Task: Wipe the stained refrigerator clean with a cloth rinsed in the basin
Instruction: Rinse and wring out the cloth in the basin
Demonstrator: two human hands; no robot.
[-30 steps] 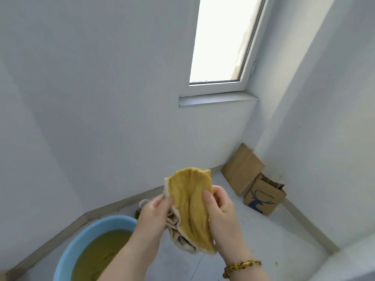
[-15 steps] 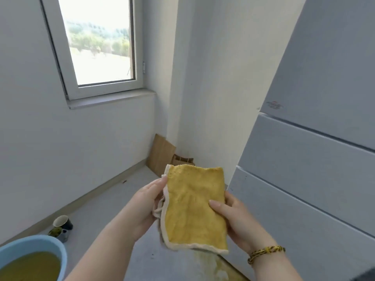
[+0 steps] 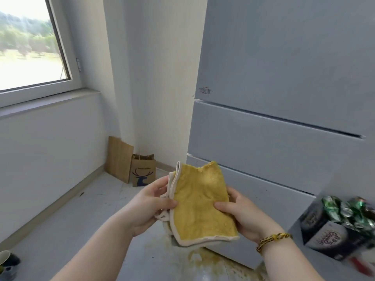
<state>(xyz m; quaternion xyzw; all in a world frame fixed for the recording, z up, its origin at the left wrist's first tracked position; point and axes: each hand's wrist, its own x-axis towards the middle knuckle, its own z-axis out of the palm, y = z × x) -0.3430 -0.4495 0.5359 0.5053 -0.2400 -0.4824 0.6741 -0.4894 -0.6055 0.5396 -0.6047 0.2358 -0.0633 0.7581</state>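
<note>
A yellow cloth (image 3: 199,203) with a cream border is folded flat and held in front of me at chest height. My left hand (image 3: 149,206) pinches its left edge with thumb on top. My right hand (image 3: 241,213), with a beaded bracelet on the wrist, grips its right edge, thumb lying across the yellow face. The pale grey refrigerator (image 3: 284,122) stands just behind the cloth to the right, with a tall upper door and drawers below. Yellowish stains (image 3: 205,260) spread over the floor at its foot. The basin is out of view.
Two brown paper bags (image 3: 142,171) lean in the corner beside the refrigerator. A box of green cans (image 3: 343,224) sits on a surface at the right. Cups (image 3: 7,262) stand on the floor at the bottom left. A window (image 3: 30,47) fills the upper left.
My view has swung right, away from the blue basin, which has left the frame, and onto the refrigerator. The cloth has been flattened out between both hands.
</note>
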